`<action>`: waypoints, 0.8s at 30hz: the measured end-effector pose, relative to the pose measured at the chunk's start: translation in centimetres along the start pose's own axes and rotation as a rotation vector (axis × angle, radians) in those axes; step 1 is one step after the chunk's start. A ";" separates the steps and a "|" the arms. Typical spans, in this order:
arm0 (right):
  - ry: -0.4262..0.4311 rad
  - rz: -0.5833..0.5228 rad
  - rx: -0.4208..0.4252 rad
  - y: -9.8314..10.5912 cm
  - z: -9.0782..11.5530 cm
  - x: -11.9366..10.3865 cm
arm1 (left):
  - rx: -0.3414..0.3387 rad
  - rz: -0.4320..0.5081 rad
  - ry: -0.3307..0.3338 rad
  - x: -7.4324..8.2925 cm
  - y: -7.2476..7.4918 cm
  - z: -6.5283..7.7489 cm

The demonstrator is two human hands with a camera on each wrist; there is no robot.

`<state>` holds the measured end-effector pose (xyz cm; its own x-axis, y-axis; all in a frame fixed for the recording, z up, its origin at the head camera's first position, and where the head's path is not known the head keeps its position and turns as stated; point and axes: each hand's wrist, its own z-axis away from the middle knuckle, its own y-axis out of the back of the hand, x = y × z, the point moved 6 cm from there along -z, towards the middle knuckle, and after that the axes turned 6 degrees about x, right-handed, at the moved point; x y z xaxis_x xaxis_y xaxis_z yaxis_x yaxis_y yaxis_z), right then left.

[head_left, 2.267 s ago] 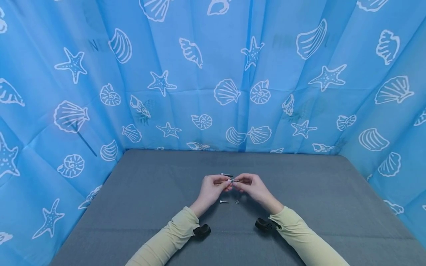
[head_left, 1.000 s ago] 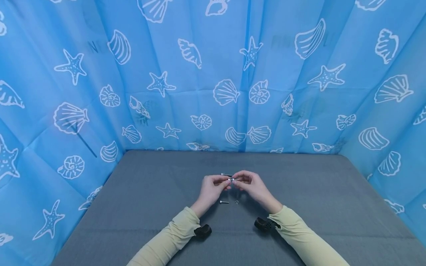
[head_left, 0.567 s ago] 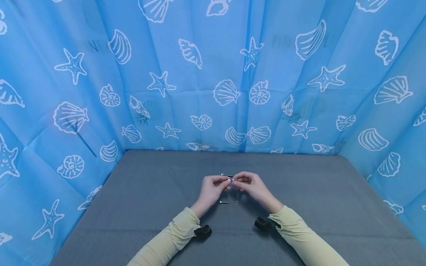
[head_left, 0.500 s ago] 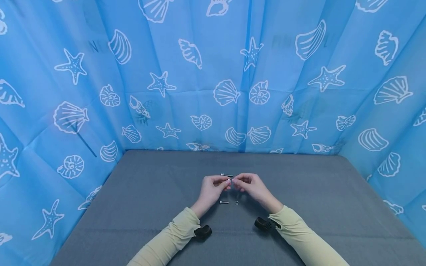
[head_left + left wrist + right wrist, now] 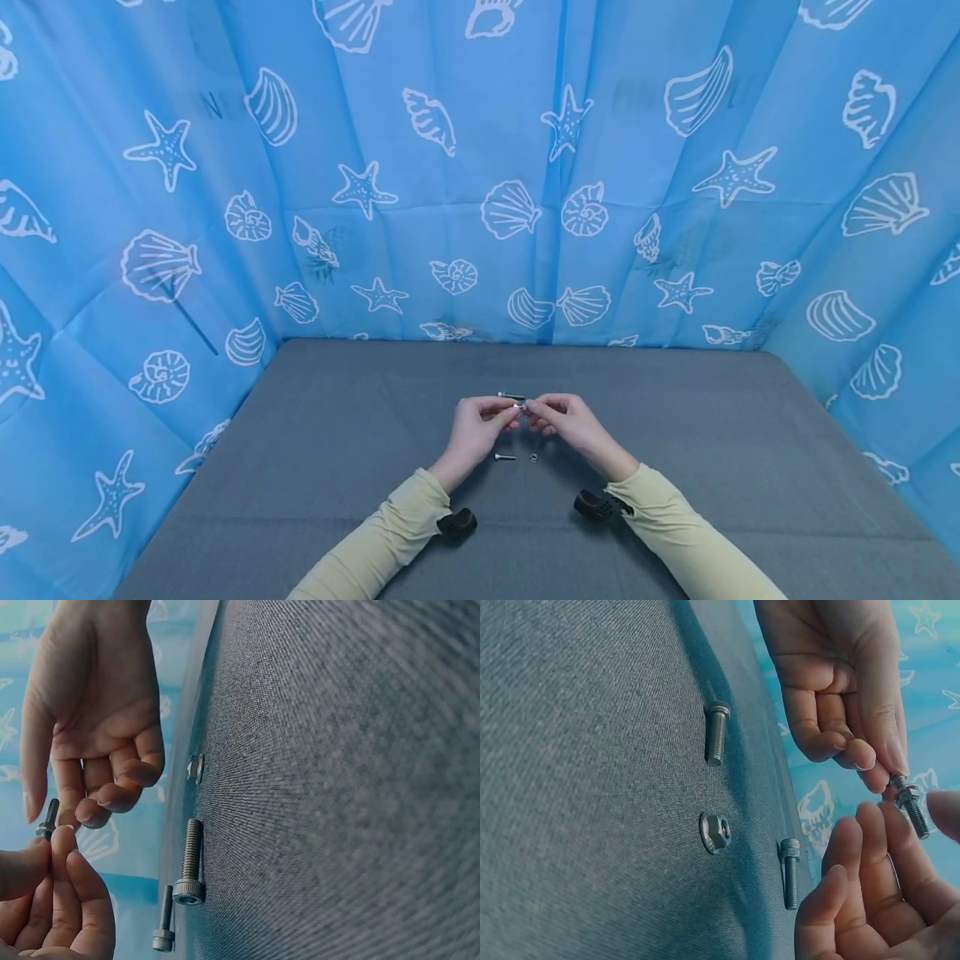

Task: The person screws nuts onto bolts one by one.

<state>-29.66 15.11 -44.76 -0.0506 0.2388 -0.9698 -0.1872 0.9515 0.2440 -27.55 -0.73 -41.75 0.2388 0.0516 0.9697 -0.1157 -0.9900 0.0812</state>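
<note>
Right between the two hands, above the table, a metal bolt (image 5: pixel 918 820) is being held sideways, with a nut (image 5: pixel 907 793) sitting around its shank. The left hand (image 5: pixel 476 422) is pinching the head end of this bolt between thumb and fingers, so its threaded end is pointing toward the right hand (image 5: pixel 575 422). That right hand is grasping nothing: its thumb and forefinger are standing apart on either side of the threaded end, while its other fingers are loosely bending; whether the forefinger is touching the metal, I cannot tell.

Below the hands, on the near side, a socket-head bolt (image 5: pixel 506 457) is lying with its head to the left, and a loose flanged nut (image 5: pixel 533 457) is resting just beyond its threaded tip. Past the fingers, another bolt (image 5: pixel 512 396) is lying on the far side, seemingly carrying a nut close to its head.

Pale yellow sleeves (image 5: pixel 375 542) are covering both forearms, and a black device (image 5: pixel 457 523) is showing at each wrist. Everything loose is resting on the grey cloth-covered table (image 5: pixel 315 450), behind which a blue curtain (image 5: pixel 450 50) with white shells and starfish is hanging.
</note>
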 end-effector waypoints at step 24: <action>-0.017 -0.020 -0.009 -0.1 0.0 -0.4 | 0.017 0.033 0.030 -3.9 -0.1 -1.4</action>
<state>-29.60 14.88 -44.39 -0.0303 0.2226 -0.9744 -0.1972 0.9544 0.2241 -29.80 -0.64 -45.23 0.2057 0.0227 0.9784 -0.1061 -0.9933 0.0454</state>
